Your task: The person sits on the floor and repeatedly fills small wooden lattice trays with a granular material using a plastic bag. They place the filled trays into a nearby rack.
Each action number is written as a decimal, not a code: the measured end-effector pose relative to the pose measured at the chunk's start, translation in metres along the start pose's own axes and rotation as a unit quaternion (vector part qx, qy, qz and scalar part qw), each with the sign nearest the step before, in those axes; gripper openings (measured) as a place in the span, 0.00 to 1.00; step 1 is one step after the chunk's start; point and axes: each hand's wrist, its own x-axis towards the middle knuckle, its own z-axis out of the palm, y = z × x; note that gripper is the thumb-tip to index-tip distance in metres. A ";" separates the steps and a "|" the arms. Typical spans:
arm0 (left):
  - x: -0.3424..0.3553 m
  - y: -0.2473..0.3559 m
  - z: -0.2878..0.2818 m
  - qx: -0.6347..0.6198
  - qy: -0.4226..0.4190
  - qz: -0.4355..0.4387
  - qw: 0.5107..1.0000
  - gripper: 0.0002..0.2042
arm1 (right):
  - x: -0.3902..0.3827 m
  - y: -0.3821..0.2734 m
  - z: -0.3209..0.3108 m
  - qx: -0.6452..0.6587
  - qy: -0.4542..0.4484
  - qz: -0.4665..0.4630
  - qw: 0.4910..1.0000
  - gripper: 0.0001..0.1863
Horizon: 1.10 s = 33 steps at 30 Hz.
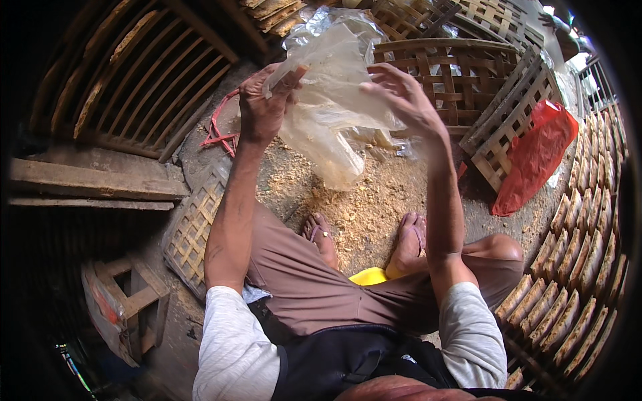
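Note:
A clear, crumpled plastic bag (328, 100) hangs in front of me, above the crumb-strewn ground. On its left side, my left hand (263, 103) is closed around the plastic near its upper edge, with a fingertip showing against it. My right hand (406, 100) is at the bag's right side, its fingers apart and slightly blurred. Those fingers are close to the plastic; whether they touch it is hard to make out. The bag's lower end droops toward the ground between my feet.
Woven bamboo trays (448, 73) lean at the back, and a red plastic bag (538, 157) drapes over one at right. Rows of pale slabs (575, 267) fill the right side. A slatted wooden rack (154, 80) stands left, with a wooden stool (127, 304) nearer me. Brown crumbs (361, 224) cover the ground.

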 end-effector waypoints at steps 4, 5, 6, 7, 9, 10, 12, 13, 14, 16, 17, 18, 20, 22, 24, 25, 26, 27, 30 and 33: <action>-0.001 -0.012 -0.013 -0.065 0.044 0.028 0.997 0.10 | 0.010 0.026 -0.002 -0.170 -0.059 -0.059 0.982 0.20; 0.001 -0.016 -0.014 -0.072 0.052 0.037 0.995 0.10 | 0.013 0.046 -0.017 -0.188 -0.073 -0.048 0.978 0.17; 0.003 -0.018 -0.020 -0.072 0.065 0.047 0.994 0.10 | 0.014 0.052 -0.027 -0.201 -0.092 -0.042 0.974 0.15; 0.005 -0.022 -0.022 -0.086 0.081 0.043 0.992 0.09 | 0.011 0.058 -0.037 -0.201 -0.087 0.000 0.976 0.15; 0.002 -0.017 -0.022 -0.092 0.088 0.002 0.992 0.08 | 0.003 0.048 -0.040 -0.213 -0.084 0.022 0.973 0.26; 0.001 -0.015 -0.021 -0.096 0.091 -0.018 0.991 0.08 | 0.001 0.044 -0.036 -0.200 -0.074 0.000 0.977 0.32; 0.001 -0.014 -0.017 -0.097 0.087 -0.022 0.991 0.07 | 0.003 0.032 -0.015 -0.104 -0.056 0.064 0.991 0.40; 0.001 -0.014 -0.015 -0.097 0.084 -0.023 0.991 0.07 | 0.007 0.026 0.000 -0.132 -0.035 0.061 0.989 0.41; 0.002 -0.018 -0.014 -0.124 0.087 -0.010 0.988 0.07 | 0.015 0.039 0.008 -0.169 -0.033 -0.005 0.985 0.35; 0.005 -0.030 -0.014 -0.175 0.094 0.017 0.980 0.07 | 0.030 0.068 0.012 -0.236 -0.034 -0.046 0.970 0.27; 0.006 -0.029 -0.016 -0.160 0.091 0.015 0.983 0.07 | 0.030 0.080 0.012 -0.212 -0.004 0.004 0.977 0.22; 0.005 -0.029 -0.018 -0.145 0.091 0.011 0.985 0.07 | 0.027 0.082 0.008 -0.220 0.001 0.040 0.975 0.22; 0.005 -0.034 -0.021 -0.135 0.093 0.021 0.986 0.08 | 0.018 0.082 -0.012 -0.215 0.001 0.053 0.975 0.20; 0.006 -0.044 -0.027 -0.140 0.101 0.043 0.984 0.09 | 0.013 0.077 -0.030 -0.176 0.036 0.052 0.982 0.18; 0.009 -0.039 -0.029 -0.119 0.116 0.026 0.986 0.14 | 0.016 0.080 -0.054 -0.126 0.053 -0.008 0.991 0.17; 0.010 -0.034 -0.028 -0.105 0.128 0.005 0.986 0.15 | 0.016 0.080 -0.063 -0.044 0.078 -0.048 0.995 0.16; 0.012 -0.032 -0.024 -0.092 0.139 -0.017 0.986 0.16 | 0.017 0.076 -0.068 -0.048 0.123 -0.009 0.991 0.19; 0.012 -0.030 -0.021 -0.077 0.142 -0.005 0.987 0.18 | 0.016 0.063 -0.060 -0.157 0.203 -0.078 0.963 0.24; 0.010 -0.025 -0.009 -0.106 0.121 -0.003 0.987 0.18 | 0.019 0.023 -0.022 -0.258 0.271 -0.239 0.896 0.41; 0.001 -0.021 -0.004 -0.101 0.047 -0.022 0.994 0.17 | 0.015 -0.003 0.042 -0.256 0.196 -0.252 0.913 0.49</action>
